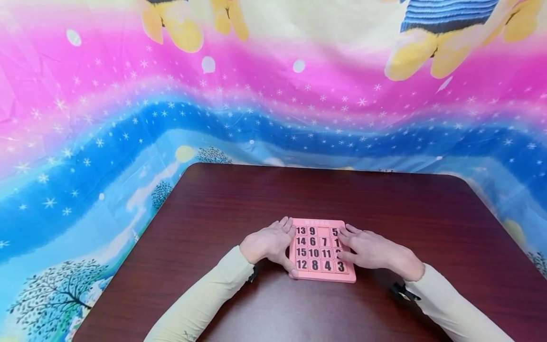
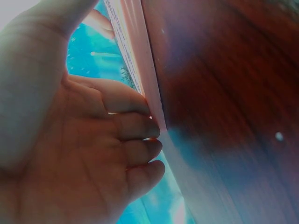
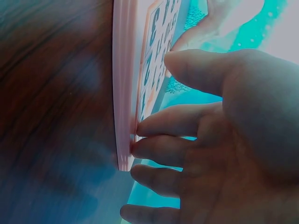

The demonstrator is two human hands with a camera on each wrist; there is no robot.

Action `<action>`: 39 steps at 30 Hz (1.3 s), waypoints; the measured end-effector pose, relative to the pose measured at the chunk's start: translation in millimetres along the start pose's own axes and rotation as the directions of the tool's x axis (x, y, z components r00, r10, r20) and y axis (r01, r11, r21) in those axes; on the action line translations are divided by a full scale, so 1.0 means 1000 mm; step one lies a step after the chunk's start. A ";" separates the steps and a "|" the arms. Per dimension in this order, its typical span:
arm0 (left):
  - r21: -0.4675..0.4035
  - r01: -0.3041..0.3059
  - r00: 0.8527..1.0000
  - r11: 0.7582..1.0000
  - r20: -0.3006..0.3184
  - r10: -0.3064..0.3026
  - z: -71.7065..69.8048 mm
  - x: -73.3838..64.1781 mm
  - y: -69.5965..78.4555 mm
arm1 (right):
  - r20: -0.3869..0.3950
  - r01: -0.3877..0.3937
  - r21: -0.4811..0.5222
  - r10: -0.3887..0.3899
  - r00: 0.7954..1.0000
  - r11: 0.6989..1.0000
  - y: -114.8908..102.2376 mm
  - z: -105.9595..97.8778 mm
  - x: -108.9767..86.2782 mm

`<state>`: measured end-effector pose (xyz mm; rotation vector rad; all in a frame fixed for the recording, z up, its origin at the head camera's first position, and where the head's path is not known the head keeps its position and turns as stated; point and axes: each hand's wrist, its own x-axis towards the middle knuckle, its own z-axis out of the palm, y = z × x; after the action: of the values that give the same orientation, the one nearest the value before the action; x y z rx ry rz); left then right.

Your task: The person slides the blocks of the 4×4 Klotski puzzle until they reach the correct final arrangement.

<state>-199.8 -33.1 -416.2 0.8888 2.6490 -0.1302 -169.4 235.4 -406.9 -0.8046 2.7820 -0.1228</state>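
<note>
On the brown counter, left hand and right hand touch opposite sides of a pink sliding number puzzle, fingers fairly straight, thumbs apart, apparently steadying it.

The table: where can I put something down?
Bare table shows between the number puzzle and the patterned cloth, and this side of the puzzle, between the sleeves. The puzzle's sides are crowded by the left grip and right grip.
</note>
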 end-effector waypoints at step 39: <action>-0.005 -0.006 1.000 1.000 -0.010 0.006 0.000 -0.001 0.001 | -0.018 0.032 0.033 -0.031 0.999 0.999 -0.017 0.006 0.017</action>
<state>-198.6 -32.5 -415.6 0.8978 2.6544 -0.1179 -173.4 212.1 -413.9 -0.8436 2.7766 -0.1821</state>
